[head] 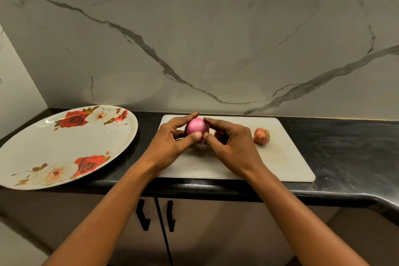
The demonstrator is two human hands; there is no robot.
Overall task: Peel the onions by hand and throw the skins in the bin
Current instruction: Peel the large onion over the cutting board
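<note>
A shiny pink onion [197,128] is held above the grey cutting board [287,157]. My left hand [172,139] grips it from the left, fingers curled over the top and thumb on its front. My right hand [228,139] grips it from the right, thumb tip meeting the left thumb on the onion's front. Behind my right hand a bit of red, perhaps another onion [218,134], peeks out. A smaller onion [262,135] with dry brownish skin and roots lies on the board to the right. No bin is in view.
A large white plate with rose prints [64,147] sits on the black counter [349,153] to the left of the board. A marble wall rises behind. Cabinet doors with black handles [170,216] are below the counter edge.
</note>
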